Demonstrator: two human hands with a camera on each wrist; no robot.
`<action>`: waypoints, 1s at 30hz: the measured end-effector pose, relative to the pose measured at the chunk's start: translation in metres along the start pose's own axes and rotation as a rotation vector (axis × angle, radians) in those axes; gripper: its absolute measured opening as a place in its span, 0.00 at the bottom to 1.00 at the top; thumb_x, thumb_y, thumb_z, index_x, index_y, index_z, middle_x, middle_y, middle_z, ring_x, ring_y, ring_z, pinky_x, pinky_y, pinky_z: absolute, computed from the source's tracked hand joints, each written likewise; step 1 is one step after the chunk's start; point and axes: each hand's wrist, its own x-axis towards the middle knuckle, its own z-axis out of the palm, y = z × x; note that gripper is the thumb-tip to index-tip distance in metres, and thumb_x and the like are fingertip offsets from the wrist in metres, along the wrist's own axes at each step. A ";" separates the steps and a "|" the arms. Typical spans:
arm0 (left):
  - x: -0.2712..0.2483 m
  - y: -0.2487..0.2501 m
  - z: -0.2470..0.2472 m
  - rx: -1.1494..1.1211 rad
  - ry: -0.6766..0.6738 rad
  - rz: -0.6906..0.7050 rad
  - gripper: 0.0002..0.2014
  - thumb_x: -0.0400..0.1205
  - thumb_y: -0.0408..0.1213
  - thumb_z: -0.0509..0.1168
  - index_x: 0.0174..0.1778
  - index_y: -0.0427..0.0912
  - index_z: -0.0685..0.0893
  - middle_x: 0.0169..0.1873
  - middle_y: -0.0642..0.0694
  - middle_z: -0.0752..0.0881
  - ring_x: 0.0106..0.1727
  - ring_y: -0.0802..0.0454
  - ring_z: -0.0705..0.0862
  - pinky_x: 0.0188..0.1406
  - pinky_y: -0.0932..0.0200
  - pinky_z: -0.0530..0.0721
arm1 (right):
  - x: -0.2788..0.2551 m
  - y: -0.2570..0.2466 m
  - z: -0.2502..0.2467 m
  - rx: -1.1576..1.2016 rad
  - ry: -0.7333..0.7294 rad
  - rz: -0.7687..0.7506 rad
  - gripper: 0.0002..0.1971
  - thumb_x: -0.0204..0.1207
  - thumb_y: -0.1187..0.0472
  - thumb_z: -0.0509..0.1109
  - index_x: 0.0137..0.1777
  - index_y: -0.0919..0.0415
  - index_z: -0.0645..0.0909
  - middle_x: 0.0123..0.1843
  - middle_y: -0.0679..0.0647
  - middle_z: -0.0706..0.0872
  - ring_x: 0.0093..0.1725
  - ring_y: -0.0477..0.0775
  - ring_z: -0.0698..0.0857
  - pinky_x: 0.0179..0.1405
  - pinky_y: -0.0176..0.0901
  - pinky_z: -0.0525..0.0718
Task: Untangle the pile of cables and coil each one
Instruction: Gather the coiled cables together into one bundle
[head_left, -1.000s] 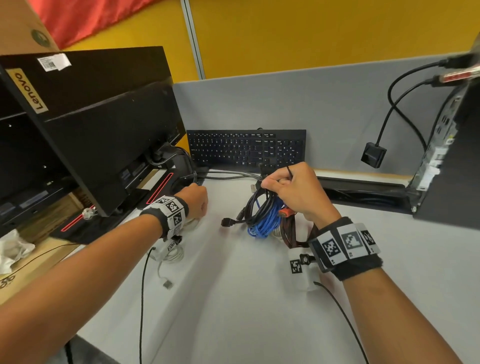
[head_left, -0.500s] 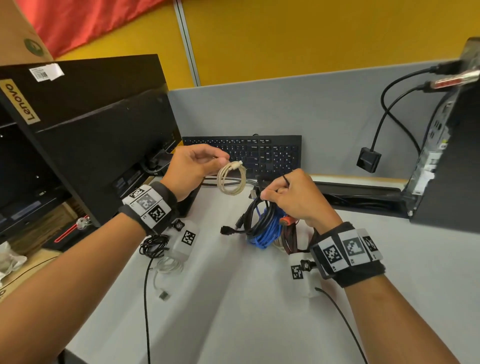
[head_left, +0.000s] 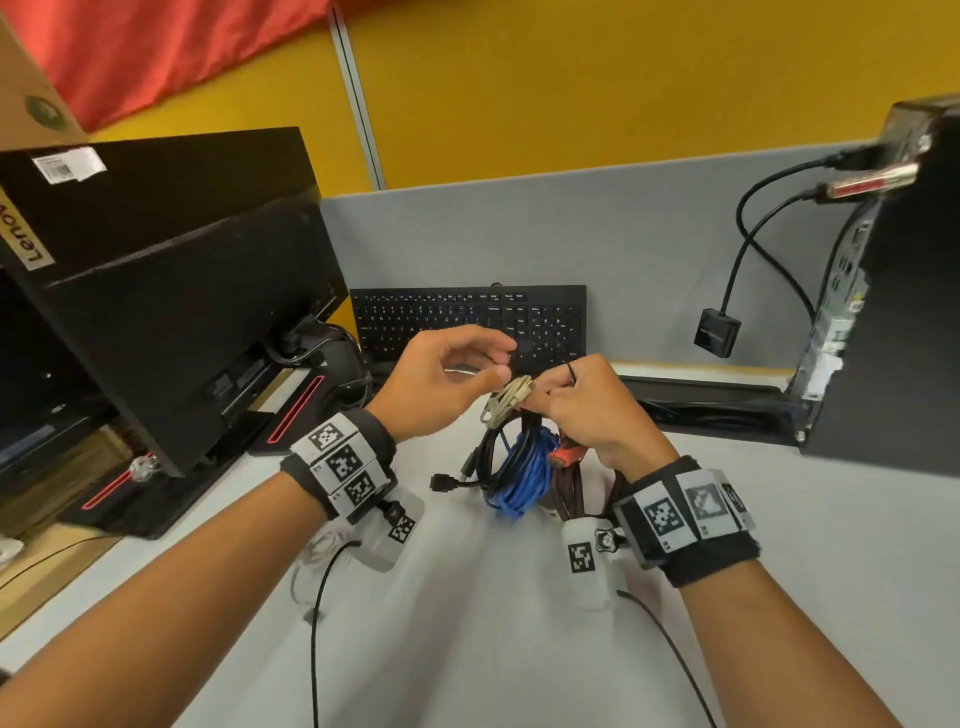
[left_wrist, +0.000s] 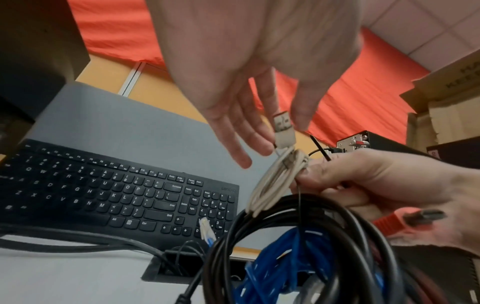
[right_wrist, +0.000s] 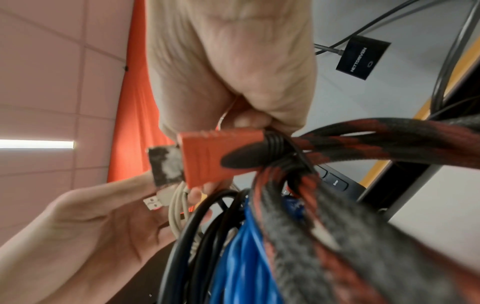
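Observation:
My right hand (head_left: 550, 395) grips a hanging bundle of coils above the grey desk: a black cable (head_left: 488, 457), a blue cable (head_left: 524, 478) and a red-and-black braided cable (head_left: 571, 483) with a red plug (right_wrist: 215, 156). Its fingertips also pinch a small beige USB coil (head_left: 506, 402) at the top of the bundle (left_wrist: 272, 185). A thin black tie (left_wrist: 320, 148) sticks up from that fist. My left hand (head_left: 501, 364) hovers at the beige coil's plug (left_wrist: 284, 127) with straight, loose fingers that only brush it.
A black keyboard (head_left: 467, 322) leans against the grey partition behind the hands. A black monitor (head_left: 182, 312) stands at the left, a computer tower (head_left: 893, 338) at the right. A white cable (head_left: 317, 551) lies under my left wrist. A cable slot (left_wrist: 182, 265) opens in the desk.
My left hand lifted the beige coil from the left of the desk and carried it right to the bundle. The right hand now pinches it and the left fingers have loosened.

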 end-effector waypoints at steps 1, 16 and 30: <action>0.001 0.001 0.001 0.021 0.034 -0.041 0.11 0.81 0.30 0.73 0.60 0.36 0.89 0.49 0.42 0.92 0.49 0.50 0.92 0.53 0.58 0.90 | 0.001 0.001 0.001 -0.008 0.000 -0.008 0.09 0.77 0.55 0.80 0.39 0.60 0.93 0.33 0.59 0.88 0.32 0.47 0.80 0.26 0.42 0.80; 0.010 0.008 -0.001 0.227 0.014 -0.018 0.07 0.80 0.37 0.75 0.49 0.38 0.94 0.40 0.47 0.93 0.41 0.56 0.91 0.46 0.66 0.88 | -0.002 -0.001 -0.005 -0.017 0.019 -0.201 0.07 0.83 0.56 0.74 0.54 0.42 0.92 0.27 0.52 0.65 0.31 0.55 0.69 0.40 0.48 0.81; -0.016 -0.022 -0.064 0.835 -0.410 -0.494 0.12 0.80 0.47 0.73 0.52 0.44 0.92 0.47 0.48 0.92 0.49 0.48 0.89 0.52 0.52 0.86 | 0.002 -0.003 0.022 -0.154 -0.032 -0.183 0.05 0.80 0.54 0.76 0.44 0.47 0.93 0.45 0.35 0.89 0.45 0.45 0.87 0.31 0.44 0.91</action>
